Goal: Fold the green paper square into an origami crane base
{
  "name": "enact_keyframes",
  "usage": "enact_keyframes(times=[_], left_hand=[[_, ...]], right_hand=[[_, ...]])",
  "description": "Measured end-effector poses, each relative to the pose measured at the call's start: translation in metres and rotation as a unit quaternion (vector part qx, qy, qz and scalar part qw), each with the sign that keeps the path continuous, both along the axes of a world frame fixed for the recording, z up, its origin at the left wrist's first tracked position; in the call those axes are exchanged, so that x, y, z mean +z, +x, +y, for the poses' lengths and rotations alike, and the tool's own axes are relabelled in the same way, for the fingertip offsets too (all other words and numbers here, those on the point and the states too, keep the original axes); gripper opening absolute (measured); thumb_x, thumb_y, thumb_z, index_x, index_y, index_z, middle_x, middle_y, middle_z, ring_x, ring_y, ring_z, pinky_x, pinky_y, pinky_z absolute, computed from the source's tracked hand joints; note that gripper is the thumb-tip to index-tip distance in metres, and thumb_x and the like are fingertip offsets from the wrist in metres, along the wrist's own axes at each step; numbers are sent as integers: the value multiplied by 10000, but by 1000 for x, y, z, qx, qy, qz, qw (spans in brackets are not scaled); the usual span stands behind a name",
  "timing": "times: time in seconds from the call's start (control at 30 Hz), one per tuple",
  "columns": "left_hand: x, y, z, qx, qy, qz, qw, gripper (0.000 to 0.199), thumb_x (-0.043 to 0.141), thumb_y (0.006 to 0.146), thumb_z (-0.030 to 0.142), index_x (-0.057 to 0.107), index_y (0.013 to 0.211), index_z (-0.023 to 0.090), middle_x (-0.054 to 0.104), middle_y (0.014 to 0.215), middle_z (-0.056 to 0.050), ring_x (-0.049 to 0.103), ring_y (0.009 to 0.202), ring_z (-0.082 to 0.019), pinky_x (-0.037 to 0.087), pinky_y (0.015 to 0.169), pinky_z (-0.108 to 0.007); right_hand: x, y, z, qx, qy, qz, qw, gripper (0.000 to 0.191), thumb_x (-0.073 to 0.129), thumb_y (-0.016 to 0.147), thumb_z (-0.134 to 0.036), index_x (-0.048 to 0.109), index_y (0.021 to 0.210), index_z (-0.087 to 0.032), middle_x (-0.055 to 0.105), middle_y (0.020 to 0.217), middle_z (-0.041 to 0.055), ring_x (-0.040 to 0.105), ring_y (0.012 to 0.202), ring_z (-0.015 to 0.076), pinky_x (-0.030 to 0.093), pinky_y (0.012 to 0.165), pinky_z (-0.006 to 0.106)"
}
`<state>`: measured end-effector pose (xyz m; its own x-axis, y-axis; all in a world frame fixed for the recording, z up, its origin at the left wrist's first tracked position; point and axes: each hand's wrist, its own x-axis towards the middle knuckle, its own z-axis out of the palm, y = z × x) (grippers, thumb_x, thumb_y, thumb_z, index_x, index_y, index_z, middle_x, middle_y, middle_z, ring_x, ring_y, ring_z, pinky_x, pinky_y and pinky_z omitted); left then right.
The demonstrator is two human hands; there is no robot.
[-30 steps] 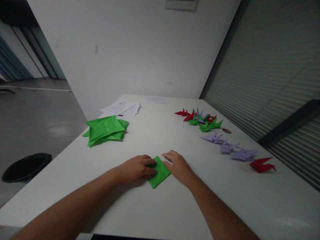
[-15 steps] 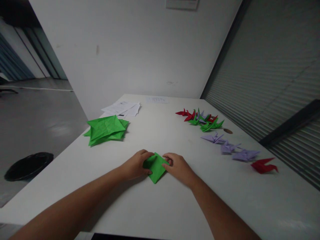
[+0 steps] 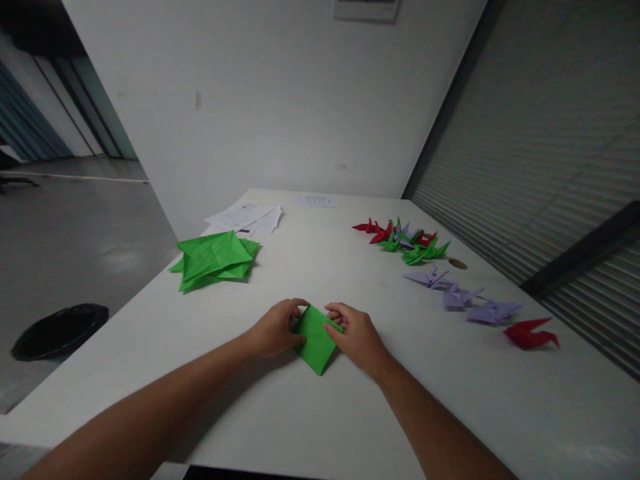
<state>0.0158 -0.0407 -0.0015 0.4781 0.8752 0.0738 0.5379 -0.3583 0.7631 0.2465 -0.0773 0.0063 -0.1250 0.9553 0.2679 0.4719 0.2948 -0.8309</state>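
Note:
Between my hands, a folded green origami paper (image 3: 319, 343) in a diamond shape is tilted a little off the white table (image 3: 320, 427), one corner pointing toward me. My left hand (image 3: 279, 327) grips its left edge, thumb on the front and fingers at the upper corner. On the opposite side, my right hand (image 3: 357, 337) pinches the right edge, with the thumb on the face and the other fingers curled behind. The parts of the fingers behind the paper are hidden.
A stack of creased green papers (image 3: 215, 260) lies at the left, with printed sheets (image 3: 245, 217) behind it. Red, green and purple paper cranes (image 3: 423, 252) cluster at the right back; purple cranes (image 3: 493, 311) and a red crane (image 3: 531, 334) sit nearer. A black-lined bin (image 3: 60, 331) stands on the floor.
The green paper has been lifted and tilted slightly, its near corner shifting right and toward me. Both hands keep their hold on its sides.

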Motion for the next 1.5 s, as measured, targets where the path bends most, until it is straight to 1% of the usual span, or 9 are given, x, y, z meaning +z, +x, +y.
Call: enact_keyframes(times=[0.17,0.37,0.47,0.57,0.7,0.97,1.13,1.37,1.5], left_hand=[[-1,0,3,34,-48,-101,993,626,732,695,135,579,1295,231,602,903,24,564,715,-133,470,659,-267],[13,4,0,33,-86,-223,971,392,725,700,142,620,1075,190,608,842,24,595,760,-140,486,664,-259],[21,7,-5,27,-116,-279,953,270,757,716,182,596,932,173,633,835,8,611,769,-142,498,676,-261],[22,9,-7,30,-122,-316,940,272,793,731,231,565,868,174,653,816,3,628,755,-142,508,681,-265],[17,8,-6,47,-99,-303,947,310,827,749,317,565,835,174,676,812,-14,656,769,-166,524,679,-276],[14,3,-3,96,-6,-257,962,235,817,763,341,667,797,164,674,796,-21,645,729,-163,544,672,-282],[19,3,-5,89,-13,-294,951,230,813,786,337,656,801,170,688,761,-17,657,719,-162,540,690,-280],[19,1,-7,78,71,-292,950,224,800,824,262,692,1011,202,714,1068,-60,684,1011,-204,567,894,-347],[19,-1,-8,60,108,-290,949,169,775,858,251,691,997,205,709,1144,-78,673,1095,-221,561,945,-376]], right_hand=[[6,-3,-4,-26,59,24,998,235,666,839,-213,703,1071,-196,753,917,77,734,840,219,622,751,343],[21,-8,-19,-55,209,-36,976,136,621,941,-214,693,1056,-228,767,958,87,744,869,242,626,830,392],[27,-11,-25,-53,295,-84,950,155,590,972,-168,687,1069,-237,770,918,82,750,861,234,632,823,384],[30,-12,-27,-44,394,-118,910,206,611,962,-107,671,1118,-226,772,901,72,751,850,222,639,828,383],[33,-12,-27,-22,477,-129,869,290,656,924,-39,641,1183,-170,766,905,75,741,826,206,651,817,380],[32,-17,-29,52,485,-139,862,334,601,918,34,634,1213,-119,757,995,134,741,984,233,664,883,411],[28,-19,-28,96,462,-121,873,333,591,931,27,636,1228,-119,743,991,129,720,1078,253,656,937,450],[27,-20,-28,117,456,-128,873,324,575,954,-6,630,1248,-131,745,993,123,717,1092,265,662,931,463],[27,-20,-28,124,463,-130,868,313,589,945,4,634,1234,-107,746,983,132,717,1070,263,659,937,460]])
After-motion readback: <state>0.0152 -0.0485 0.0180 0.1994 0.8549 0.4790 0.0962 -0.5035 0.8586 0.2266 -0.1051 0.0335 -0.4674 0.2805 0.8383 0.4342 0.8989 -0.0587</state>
